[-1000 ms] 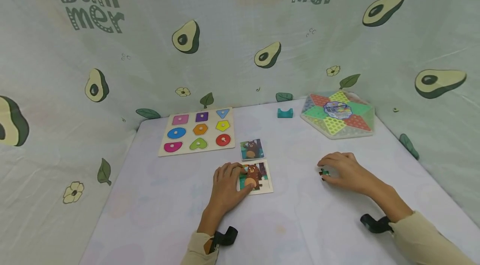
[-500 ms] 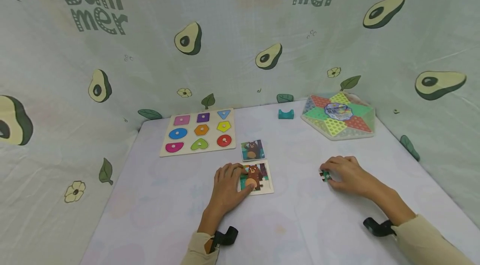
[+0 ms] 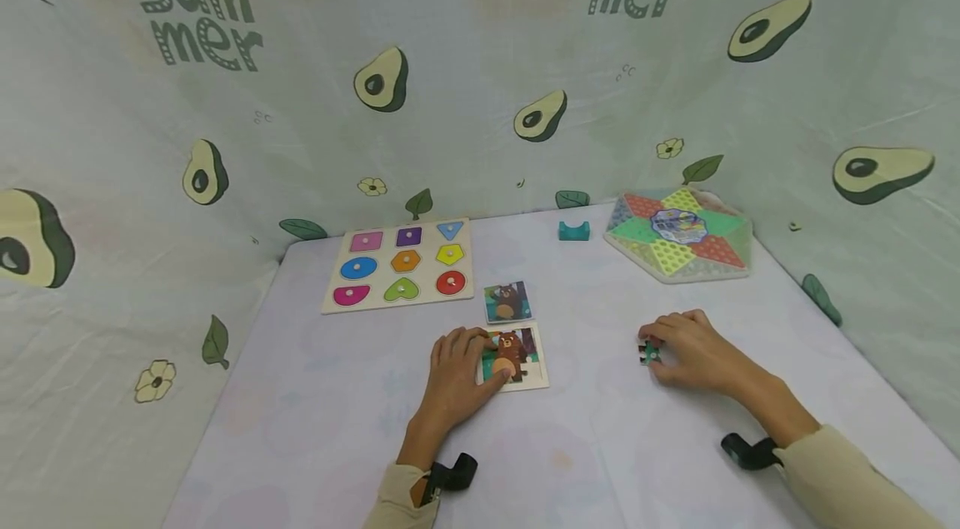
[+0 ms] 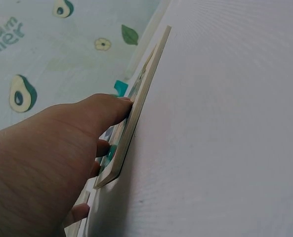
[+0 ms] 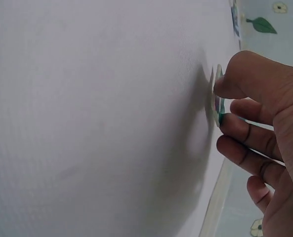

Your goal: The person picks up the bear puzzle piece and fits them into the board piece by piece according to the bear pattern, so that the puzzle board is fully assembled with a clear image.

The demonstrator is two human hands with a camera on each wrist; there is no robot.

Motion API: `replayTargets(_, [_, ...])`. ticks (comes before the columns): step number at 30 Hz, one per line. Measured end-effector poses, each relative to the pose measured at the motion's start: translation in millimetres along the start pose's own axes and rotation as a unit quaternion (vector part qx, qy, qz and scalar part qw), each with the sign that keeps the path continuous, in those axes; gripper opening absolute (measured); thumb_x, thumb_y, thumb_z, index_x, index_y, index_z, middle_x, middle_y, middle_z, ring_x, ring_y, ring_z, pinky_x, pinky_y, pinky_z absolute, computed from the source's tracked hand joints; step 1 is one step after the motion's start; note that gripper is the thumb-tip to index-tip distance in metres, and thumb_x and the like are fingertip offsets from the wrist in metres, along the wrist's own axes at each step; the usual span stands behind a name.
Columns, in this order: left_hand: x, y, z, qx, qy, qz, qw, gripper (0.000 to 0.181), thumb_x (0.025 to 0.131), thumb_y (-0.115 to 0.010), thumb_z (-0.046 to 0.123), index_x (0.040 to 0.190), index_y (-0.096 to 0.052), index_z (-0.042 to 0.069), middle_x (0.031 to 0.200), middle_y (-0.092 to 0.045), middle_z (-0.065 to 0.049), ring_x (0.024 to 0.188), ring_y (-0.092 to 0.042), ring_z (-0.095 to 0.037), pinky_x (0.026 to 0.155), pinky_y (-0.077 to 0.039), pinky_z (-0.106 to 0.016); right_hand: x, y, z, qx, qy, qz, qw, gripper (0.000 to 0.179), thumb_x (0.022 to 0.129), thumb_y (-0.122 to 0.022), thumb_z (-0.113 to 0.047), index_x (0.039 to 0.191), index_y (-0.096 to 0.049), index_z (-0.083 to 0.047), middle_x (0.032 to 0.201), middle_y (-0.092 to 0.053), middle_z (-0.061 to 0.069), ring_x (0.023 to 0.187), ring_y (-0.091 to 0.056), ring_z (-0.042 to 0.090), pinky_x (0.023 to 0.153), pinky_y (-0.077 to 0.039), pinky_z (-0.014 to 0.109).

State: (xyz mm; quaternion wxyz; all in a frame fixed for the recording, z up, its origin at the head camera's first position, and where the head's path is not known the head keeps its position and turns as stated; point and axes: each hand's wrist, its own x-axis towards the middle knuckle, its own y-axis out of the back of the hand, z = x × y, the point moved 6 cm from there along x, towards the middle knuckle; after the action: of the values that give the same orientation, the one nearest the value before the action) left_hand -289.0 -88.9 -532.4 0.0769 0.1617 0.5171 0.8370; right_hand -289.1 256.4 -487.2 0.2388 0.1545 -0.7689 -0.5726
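Observation:
My left hand rests on the left part of a small bear jigsaw puzzle in a pale wooden tray. Its thumb and fingers press down on the picture; in the left wrist view the thumb lies on the face of the tray. Pale bare patches show at the picture's lower right. Over to the right, my right hand pinches a small green, brown and white jigsaw piece. The right wrist view shows this piece edge-on between thumb and fingers, close over the table.
Just beyond the tray lies a bear picture card. A wooden board of coloured shapes lies at the back left. At the back stand a teal block and a star-patterned hexagonal box, near the patterned cloth wall.
My right hand has turned the jigsaw piece slightly, so more of it shows between the fingertips. The left hand has stayed in place on the puzzle.

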Motion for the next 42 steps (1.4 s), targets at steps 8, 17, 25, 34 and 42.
replayTargets(8, [0.6,0.9,0.3,0.004,0.001,0.001,1.0000,0.049,0.090,-0.064,0.058,0.122,-0.060,0.021,0.143,-0.048,-0.002,0.141,-0.030,-0.032,0.116,-0.018,-0.060,7.6,4,-15,0.009,0.043,0.042,0.9981,0.035,0.072,-0.080,-0.016,0.106,-0.073,-0.010,0.094,-0.066,-0.010,0.087,-0.059,0.009,0.087,-0.037,0.047])
replayTargets(17, [0.4,-0.3,0.2,0.001,-0.001,0.001,1.0000,0.049,0.091,-0.063,0.058,0.122,-0.060,0.021,0.143,-0.049,-0.003,0.140,-0.031,-0.032,0.116,-0.018,-0.059,19.4,1,-29,0.046,0.055,0.044,0.9965,0.034,0.073,-0.081,-0.016,0.106,-0.073,-0.010,0.092,-0.065,-0.011,0.087,-0.059,0.008,0.090,-0.035,0.044])
replayTargets(25, [-0.4,-1.6,0.8,0.007,0.003,-0.006,1.0000,0.050,0.091,-0.062,0.059,0.125,-0.061,0.022,0.143,-0.049,-0.003,0.141,-0.031,-0.033,0.116,-0.017,-0.061,25.0,-1,-43,0.060,0.076,0.054,0.9939,0.032,0.072,-0.082,-0.013,0.102,-0.072,-0.011,0.090,-0.064,-0.011,0.085,-0.060,0.010,0.090,-0.036,0.046])
replayTargets(34, [0.0,-0.5,0.3,0.011,0.000,-0.003,0.9999,0.050,0.091,-0.062,0.059,0.125,-0.061,0.022,0.143,-0.049,-0.003,0.141,-0.031,-0.032,0.116,-0.017,-0.060,35.1,-4,-54,0.061,0.095,0.054,0.9921,0.031,0.072,-0.082,-0.014,0.102,-0.072,-0.010,0.091,-0.065,-0.011,0.086,-0.061,0.010,0.090,-0.038,0.048])
replayTargets(42, [0.7,-0.2,0.4,0.005,-0.004,0.000,1.0000,0.050,0.092,-0.061,0.059,0.124,-0.060,0.022,0.143,-0.048,-0.003,0.141,-0.031,-0.032,0.116,-0.018,-0.060,41.7,-10,-61,0.067,0.095,0.039,0.9925,0.032,0.074,-0.082,-0.015,0.104,-0.072,-0.011,0.093,-0.066,-0.011,0.088,-0.061,0.010,0.092,-0.038,0.048])
